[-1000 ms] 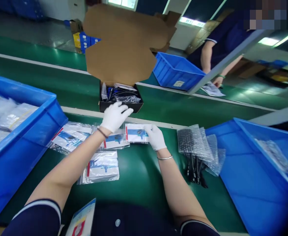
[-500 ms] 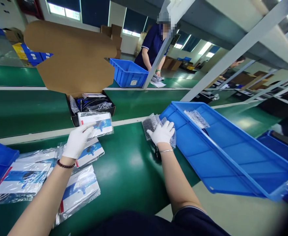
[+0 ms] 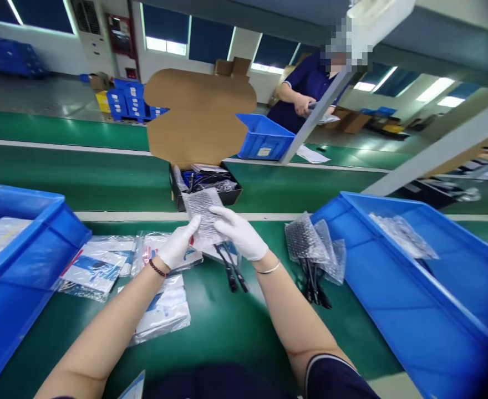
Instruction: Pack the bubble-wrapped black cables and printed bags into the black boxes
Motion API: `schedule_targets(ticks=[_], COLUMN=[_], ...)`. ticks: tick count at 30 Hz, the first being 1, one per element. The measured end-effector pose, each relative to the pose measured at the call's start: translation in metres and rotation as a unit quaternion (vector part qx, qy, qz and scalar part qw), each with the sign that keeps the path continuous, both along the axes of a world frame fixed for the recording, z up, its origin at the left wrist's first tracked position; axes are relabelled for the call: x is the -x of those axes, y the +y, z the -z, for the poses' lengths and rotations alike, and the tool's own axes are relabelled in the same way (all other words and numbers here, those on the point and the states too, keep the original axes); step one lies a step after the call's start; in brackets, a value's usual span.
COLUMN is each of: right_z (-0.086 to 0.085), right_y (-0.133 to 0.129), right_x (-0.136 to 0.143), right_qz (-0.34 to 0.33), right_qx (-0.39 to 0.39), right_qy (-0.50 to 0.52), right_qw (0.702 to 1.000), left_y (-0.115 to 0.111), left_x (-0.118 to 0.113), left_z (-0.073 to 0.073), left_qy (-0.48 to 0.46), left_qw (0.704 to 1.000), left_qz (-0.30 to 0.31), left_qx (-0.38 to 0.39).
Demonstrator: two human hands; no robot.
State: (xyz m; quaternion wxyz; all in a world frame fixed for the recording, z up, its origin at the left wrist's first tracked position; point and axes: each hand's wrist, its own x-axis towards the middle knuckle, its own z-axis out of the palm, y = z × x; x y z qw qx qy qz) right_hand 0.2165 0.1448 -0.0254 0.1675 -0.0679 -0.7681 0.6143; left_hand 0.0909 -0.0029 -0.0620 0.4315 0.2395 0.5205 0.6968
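In front of the open carton [image 3: 175, 194], my white-gloved left hand [image 3: 177, 244] is closed on the near left edge of a plastic-bagged booklet [image 3: 236, 260]. On top of the booklet lies a bubble-wrap pouch [image 3: 204, 208] with black cable ends [image 3: 232, 277] hanging out below. My right hand [image 3: 242, 233], also gloved, grips the pouch from the right, with its fingers over the front. The pouch hides most of the booklet. Inside the carton are black cables [image 3: 211, 180] and clear plastic bags.
Bagged booklets [image 3: 161, 310] lie in piles on the green bench at left, beside a blue bin [image 3: 40, 221]. More bubble-wrap pouches [image 3: 306, 241] rest against the blue bin [image 3: 377, 288] at right. A co-worker [image 3: 302, 88] stands across the bench behind a slanted post.
My right hand has taken a bubble-wrap pouch from the right-hand pile and brought it left onto the booklet. My left hand keeps the booklet before the carton. The view has turned left.
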Motion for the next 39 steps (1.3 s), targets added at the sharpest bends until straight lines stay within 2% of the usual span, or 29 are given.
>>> schedule_targets(ticks=[2, 4, 5, 7, 9, 11, 14, 17, 23, 31, 39], right_z=[-0.003, -0.002, 0.001, 0.009, 0.018, 0.024, 0.027, 0.027, 0.026, 0.024, 0.019], right_y=[-0.016, -0.024, -0.026, -0.028, -0.029, -0.029, -0.027, -0.024, -0.024, -0.022, -0.022], right_x=[0.024, 0.044, 0.052, 0.063, 0.067, 0.065, 0.058, 0.055, 0.054, 0.052, 0.05], right_qz=[-0.115, -0.165, -0.157, -0.099, -0.02, 0.026, 0.03, 0.027, 0.016, -0.008, -0.014], right_qx=[-0.002, -0.032, -0.044, -0.053, -0.045, -0.025, 0.002, 0.012, 0.024, 0.044, 0.047], right_qy=[0.006, 0.011, 0.019, 0.04, 0.054, 0.051, 0.031, 0.018, 0.02, -0.023, -0.044], right_qw=[0.993, 0.986, 0.986, 0.993, 0.997, 0.998, 0.999, 0.999, 0.999, 0.999, 0.998], left_y=[-0.002, -0.007, -0.009, -0.014, -0.016, -0.015, -0.013, -0.013, -0.015, -0.013, -0.012], left_x=[0.01, 0.021, 0.026, 0.031, 0.032, 0.03, 0.026, 0.025, 0.024, 0.031, 0.032], left_z=[-0.007, -0.015, -0.018, -0.021, -0.017, -0.011, -0.003, -0.003, -0.008, 0.007, 0.005], left_qy=[-0.133, -0.193, -0.195, -0.13, -0.04, 0.036, 0.13, 0.192, 0.199, 0.159, 0.14], left_qw=[0.987, 0.972, 0.972, 0.984, 0.993, 0.995, 0.988, 0.978, 0.978, 0.986, 0.989], left_qz=[-0.066, -0.095, -0.1, -0.107, -0.106, -0.095, -0.074, -0.045, -0.024, -0.025, -0.024], left_qx=[-0.061, -0.09, -0.088, -0.064, -0.027, 0.009, 0.047, 0.063, 0.061, 0.049, 0.052])
